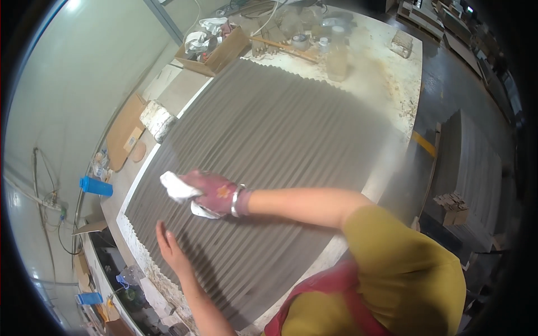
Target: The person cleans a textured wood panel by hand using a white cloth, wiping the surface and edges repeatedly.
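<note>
My gloved right hand (216, 193) clutches a white cloth (177, 187) over the ridged panel (274, 123). My bare left hand (174, 255), fingers stretched out, is near the panel's left edge.

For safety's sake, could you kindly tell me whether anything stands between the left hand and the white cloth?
Nothing visible does: in the gap between the left hand and the white cloth, held in the gloved right hand, only the ribbed grey panel shows.

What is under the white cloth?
Around the white cloth, held in the gloved right hand, the grey ridged panel shows; the patch directly beneath is covered and cannot be seen.
</note>
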Demonstrator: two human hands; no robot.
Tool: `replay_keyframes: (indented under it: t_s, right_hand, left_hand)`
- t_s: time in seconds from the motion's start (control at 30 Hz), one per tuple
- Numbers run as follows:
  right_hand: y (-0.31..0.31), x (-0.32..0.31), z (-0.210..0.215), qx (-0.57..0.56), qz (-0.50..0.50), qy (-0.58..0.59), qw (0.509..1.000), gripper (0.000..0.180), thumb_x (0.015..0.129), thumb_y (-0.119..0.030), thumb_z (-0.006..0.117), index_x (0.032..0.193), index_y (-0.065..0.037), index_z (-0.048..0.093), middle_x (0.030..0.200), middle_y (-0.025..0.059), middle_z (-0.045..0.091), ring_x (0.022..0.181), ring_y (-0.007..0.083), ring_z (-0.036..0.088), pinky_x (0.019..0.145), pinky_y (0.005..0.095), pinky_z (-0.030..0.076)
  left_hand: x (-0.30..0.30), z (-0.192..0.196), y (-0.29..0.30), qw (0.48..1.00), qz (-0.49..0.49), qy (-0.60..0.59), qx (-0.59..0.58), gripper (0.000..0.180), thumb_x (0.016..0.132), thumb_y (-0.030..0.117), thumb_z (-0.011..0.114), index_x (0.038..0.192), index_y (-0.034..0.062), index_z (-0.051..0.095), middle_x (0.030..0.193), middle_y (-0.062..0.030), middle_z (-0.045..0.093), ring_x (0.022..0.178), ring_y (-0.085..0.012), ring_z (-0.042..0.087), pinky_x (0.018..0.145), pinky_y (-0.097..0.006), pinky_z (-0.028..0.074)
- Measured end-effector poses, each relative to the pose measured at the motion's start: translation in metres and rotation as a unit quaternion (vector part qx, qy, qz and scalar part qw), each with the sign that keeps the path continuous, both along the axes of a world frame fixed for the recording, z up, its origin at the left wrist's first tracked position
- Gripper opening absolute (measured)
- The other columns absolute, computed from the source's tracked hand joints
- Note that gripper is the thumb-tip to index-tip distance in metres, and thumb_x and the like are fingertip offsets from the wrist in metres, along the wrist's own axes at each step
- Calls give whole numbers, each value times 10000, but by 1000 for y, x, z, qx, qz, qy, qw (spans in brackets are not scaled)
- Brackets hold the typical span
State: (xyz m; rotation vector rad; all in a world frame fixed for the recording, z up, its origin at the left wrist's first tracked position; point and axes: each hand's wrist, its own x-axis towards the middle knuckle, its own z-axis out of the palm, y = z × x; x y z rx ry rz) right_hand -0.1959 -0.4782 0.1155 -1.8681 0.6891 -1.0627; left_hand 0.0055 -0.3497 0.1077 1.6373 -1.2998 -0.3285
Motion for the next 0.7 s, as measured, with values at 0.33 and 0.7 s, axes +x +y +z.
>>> replay_keyframes:
  t_s: [0.33, 0.7]
  right_hand:
    - [-57, -72, -126, -361, 56, 157, 918, 419, 838, -451, 594, 1162, -186, 603, 1311, 26, 530, 1267, 287, 432, 1083, 487, 279]
    - [-229, -300, -9, -81, -219, 400, 886, 364, 872, -378, 561, 1092, -92, 608, 1075, 168, 626, 956, 333, 620, 820, 444, 483]
  left_hand:
    - [0, -81, -4, 892, 126, -327, 287, 563, 996, 390, 334, 1433, 34, 328, 1535, -120, 252, 1403, -304, 240, 1099, -523, 196]
    - [-2, -75, -18, 887, 139, -345, 274, 545, 986, 407, 380, 1434, 100, 338, 1530, -102, 264, 1398, -296, 248, 1076, -557, 219]
